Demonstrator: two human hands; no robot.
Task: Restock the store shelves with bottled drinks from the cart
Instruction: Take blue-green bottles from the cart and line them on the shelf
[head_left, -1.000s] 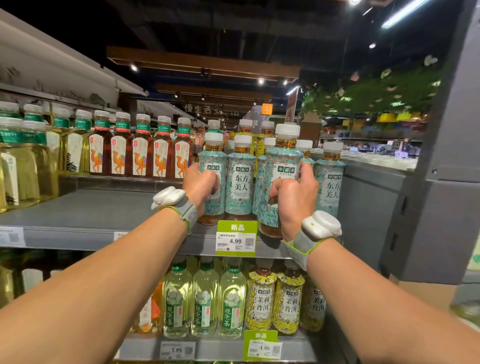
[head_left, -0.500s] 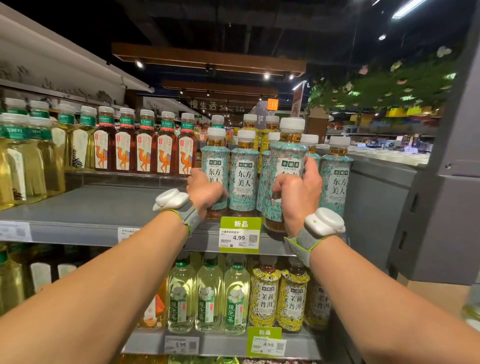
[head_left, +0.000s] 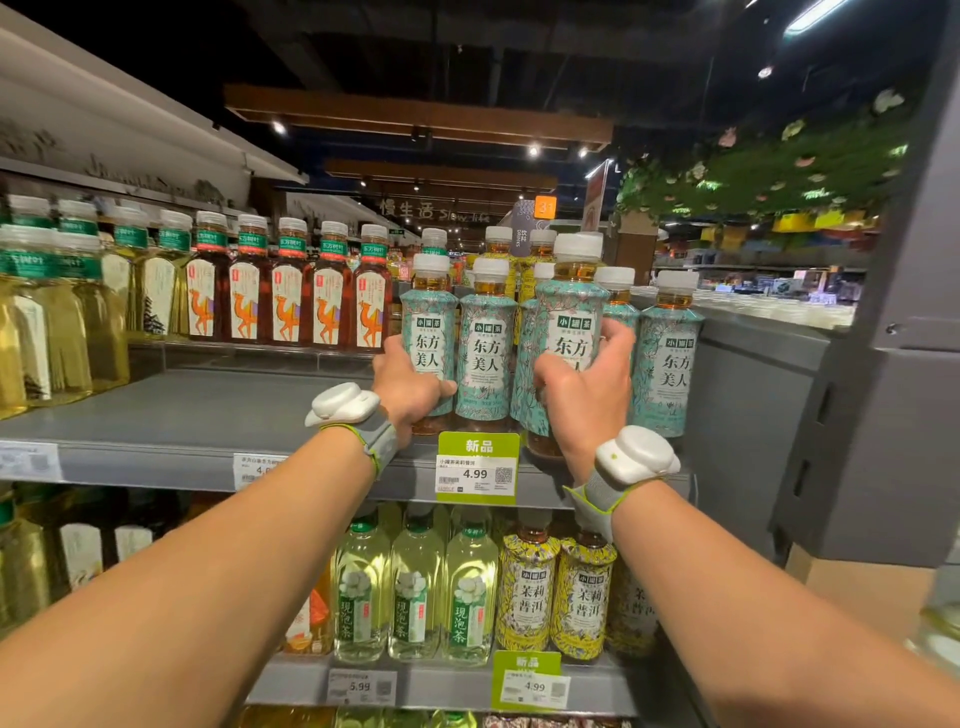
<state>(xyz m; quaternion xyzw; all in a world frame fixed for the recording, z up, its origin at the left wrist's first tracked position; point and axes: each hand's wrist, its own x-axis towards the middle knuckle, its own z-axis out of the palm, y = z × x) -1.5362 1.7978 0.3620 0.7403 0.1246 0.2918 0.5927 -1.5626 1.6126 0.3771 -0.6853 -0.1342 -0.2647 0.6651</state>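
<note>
Head view:
- The left grip (head_left: 410, 389) is curled round the lower part of a teal bottle (head_left: 431, 312), thumb across the label; the bottle stands upright at the shelf's (head_left: 182, 410) front edge, just at 11 o'clock of the green price tag (head_left: 478, 467).
- The right grip (head_left: 582, 400) is wrapped round a second teal bottle (head_left: 571, 317), fingers spread over its right side; the bottle is upright, at 1 o'clock of the tag, base at the shelf's front edge. Whether it touches the shelf cannot be told.
- Another teal bottle (head_left: 485, 338) stands between the two held ones, and one more (head_left: 667, 353) at 3 o'clock of the right grip.
- Each wrist bears a white band device, left (head_left: 345, 405) and right (head_left: 636, 457).
- A row of red tea bottles (head_left: 285, 296) stands at 10 o'clock, at the shelf's back; yellow bottles (head_left: 47, 322) at 9 o'clock.
- On the lower shelf, at 6 o'clock, stand pale green bottles (head_left: 415, 587) and yellow patterned bottles (head_left: 556, 587).
</note>
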